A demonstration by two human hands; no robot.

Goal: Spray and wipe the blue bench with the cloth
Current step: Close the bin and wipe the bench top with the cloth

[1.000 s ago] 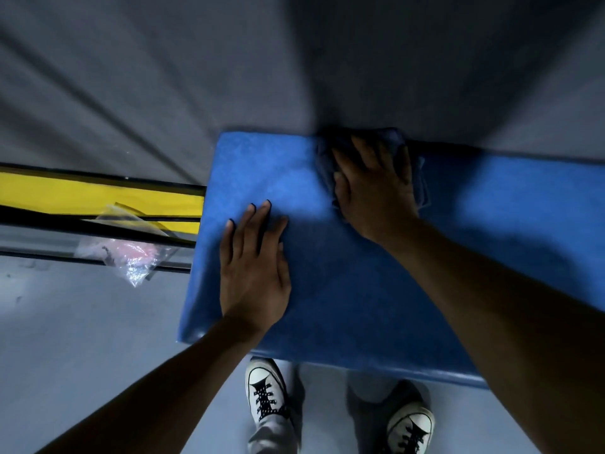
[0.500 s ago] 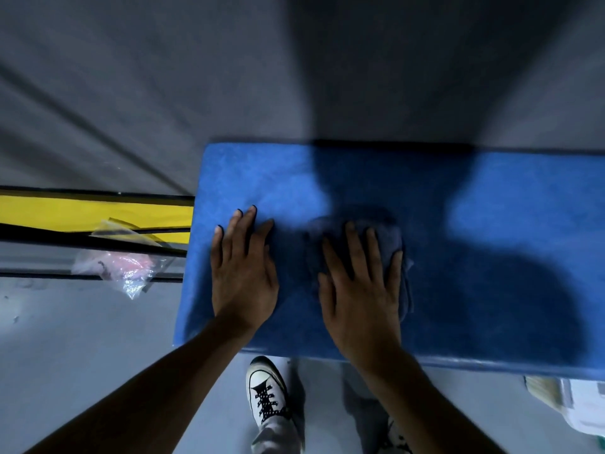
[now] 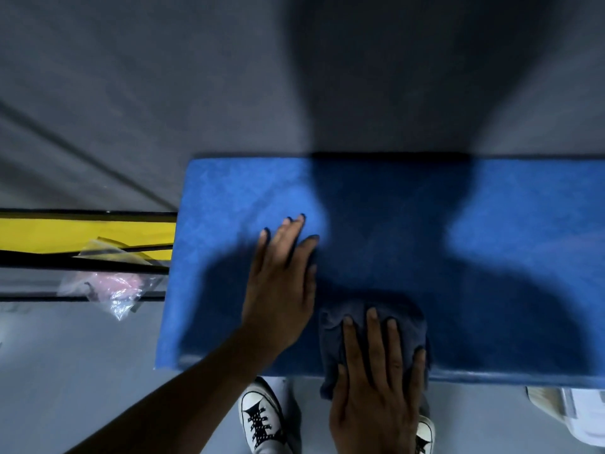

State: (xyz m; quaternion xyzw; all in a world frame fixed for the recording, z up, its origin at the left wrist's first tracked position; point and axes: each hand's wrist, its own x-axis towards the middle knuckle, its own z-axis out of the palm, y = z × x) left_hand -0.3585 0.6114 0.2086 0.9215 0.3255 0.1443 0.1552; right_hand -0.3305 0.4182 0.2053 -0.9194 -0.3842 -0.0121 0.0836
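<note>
You've dragged the cloth (image 3: pixel 373 326) back to the bench's (image 3: pixel 507 224) near edge under your flat right hand (image 3: pixel 376 388); left hand (image 3: pixel 281 290) rests flat, fingers straight. Stroke done.

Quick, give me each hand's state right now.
Left hand: open, flat on the blue bench.
Right hand: open, pressing the cloth at the near edge.

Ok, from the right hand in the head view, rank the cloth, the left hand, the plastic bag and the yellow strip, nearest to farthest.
1. Cloth: directly under the right hand, at the bench's near edge.
2. Left hand: just beside it, flat on the bench.
3. Plastic bag: on the floor past the bench's left end.
4. Yellow strip: farther left, behind the bag.
</note>
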